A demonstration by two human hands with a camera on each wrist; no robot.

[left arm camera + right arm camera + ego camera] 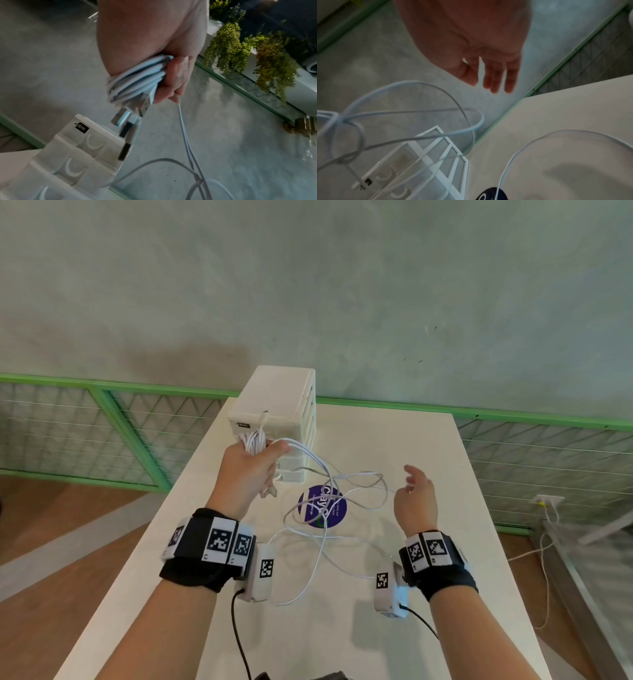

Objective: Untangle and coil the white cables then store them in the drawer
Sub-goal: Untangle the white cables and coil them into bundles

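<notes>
- Curled tight, the left hand (246, 470) grips a coiled bundle of white cables (254, 442), raised in front of the upper part of the small white drawer unit (274, 405) at the far middle of the table (445, 577).
- From the left wrist view, the fingers (173, 81) wrap round the coil (135, 79), and several USB plugs (135, 116) stick out of the bundle towards the drawer unit (68, 155).
- Loose strands (329, 474) run from that fist to the right and down, to a tangle of white cable (325, 539) lying on the table near the person.
- One thin strand (376, 486) reaches across towards the right hand (416, 501).
- Raised at the right of the scene, the right hand has its fingers (494, 79) straight and slightly spread; whether a strand touches the thumb cannot be told.
- Below it, a loop of cable (412, 106) hangs above the drawer unit (426, 162), and another strand (513, 155) curves over the table top.
- Part of the tangle crosses a round dark blue sticker (322, 506) on the table, just near of the drawer unit.
- Every drawer front in view (96, 143) sits flush, with a curved pull on each.
- Both wrists carry black bands with printed square markers (219, 541).
- Behind the table runs a green-framed wire fence (113, 419) against a pale wall (411, 285).
</notes>
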